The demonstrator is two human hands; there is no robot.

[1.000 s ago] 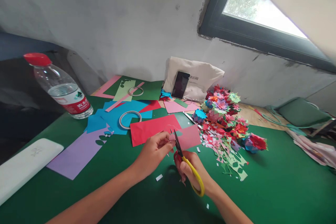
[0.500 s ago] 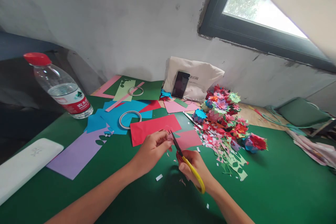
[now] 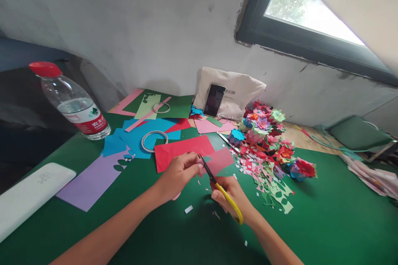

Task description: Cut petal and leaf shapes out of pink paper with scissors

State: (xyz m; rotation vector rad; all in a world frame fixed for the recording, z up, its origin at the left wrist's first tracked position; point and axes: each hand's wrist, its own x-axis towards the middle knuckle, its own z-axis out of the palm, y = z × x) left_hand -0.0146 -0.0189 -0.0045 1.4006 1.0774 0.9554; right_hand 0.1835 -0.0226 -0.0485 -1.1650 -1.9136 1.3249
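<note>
Two bare hands meet over the near middle of the green table (image 3: 124, 223) in the head view. The left hand (image 3: 181, 174) pinches what looks like pink paper (image 3: 221, 160) in close-set fingertips; its right end reaches out behind the scissors (image 3: 221, 189). The right hand (image 3: 238, 194) grips their yellow handles, and the blades point far and left, right beside the left fingertips.

The step in hand seems to be cutting the paper by small snips. The next move probably calls for turning the paper into the blades while keeping the fingertips clear of them.

Against half a second ago, the paper's right end lies farther left and tilts more toward the far side. A pink edge (image 3: 176, 196) now shows under the left hand, where none was visible. The red sheet (image 3: 180, 151) and the flowers (image 3: 264, 128) stay put.
</note>
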